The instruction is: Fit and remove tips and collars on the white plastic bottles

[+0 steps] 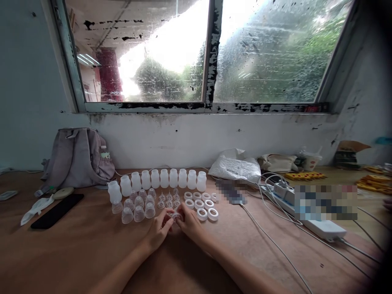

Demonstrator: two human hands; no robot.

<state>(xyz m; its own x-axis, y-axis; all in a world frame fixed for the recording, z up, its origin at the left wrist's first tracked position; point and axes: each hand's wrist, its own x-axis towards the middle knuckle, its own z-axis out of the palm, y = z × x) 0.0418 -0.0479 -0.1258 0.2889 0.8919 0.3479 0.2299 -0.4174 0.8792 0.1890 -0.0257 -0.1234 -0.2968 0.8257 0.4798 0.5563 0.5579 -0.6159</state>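
My left hand [159, 226] and my right hand [188, 220] meet in front of the rows, both closed on one small whitish, ring-like piece [175, 216]. Fingers cover much of it, so whether it is one part or two cannot be seen. Just beyond lie several clear bottle nipples [169, 198] standing tip up. White screw rings [202, 214] rest flat to the right of my right hand. Clear domed caps [139, 213] stand in a cluster to the left. Behind these is a row of frosted baby bottles [155, 179], with one bottle [114, 192] nearer at the left end.
Left of the rows are a black flat slab [57, 211], a white cloth-like piece [37, 209] and a grey backpack [78, 153]. A silver bag [235, 165] lies behind the rings. On the right, cables run from a white power strip [324, 229] across the brown tabletop [263, 261].
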